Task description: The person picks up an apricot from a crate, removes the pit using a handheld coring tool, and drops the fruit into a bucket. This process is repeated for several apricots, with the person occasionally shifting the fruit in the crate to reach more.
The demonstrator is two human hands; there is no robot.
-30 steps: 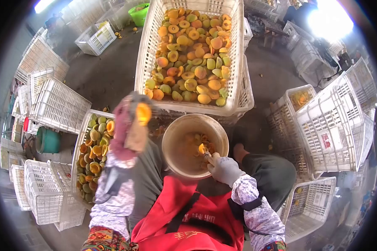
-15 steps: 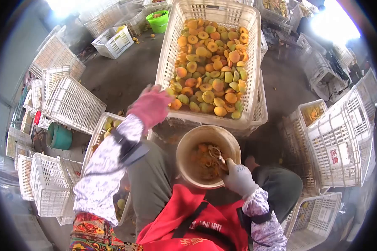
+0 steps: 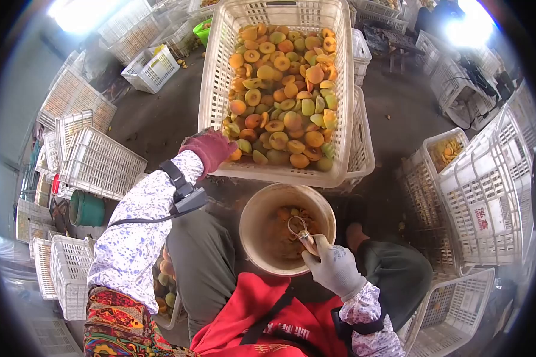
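My left hand [image 3: 211, 147], in a dark red glove, reaches into the near left corner of a big white crate [image 3: 213, 95] full of halved peaches [image 3: 283, 89]; it rests on the fruit there, and whether it grips a piece is hidden. My right hand [image 3: 333, 268], in a grey-white glove, holds a loop-ended pitting tool [image 3: 299, 228] over a tan bucket [image 3: 253, 217] between my knees. Orange pits and scraps [image 3: 289, 223] lie inside the bucket.
A second crate with peach halves [image 3: 164, 285] sits by my left leg, mostly hidden by my arm. Empty white crates [image 3: 98, 157] are stacked on the left and right [image 3: 488, 196]. A green tub [image 3: 86, 208] stands at left, a green bucket [image 3: 202, 30] at the far back.
My left hand, which held a peach half up a second ago, has moved forward and down to the big crate's near corner. My right hand stayed over the bucket with the tool.
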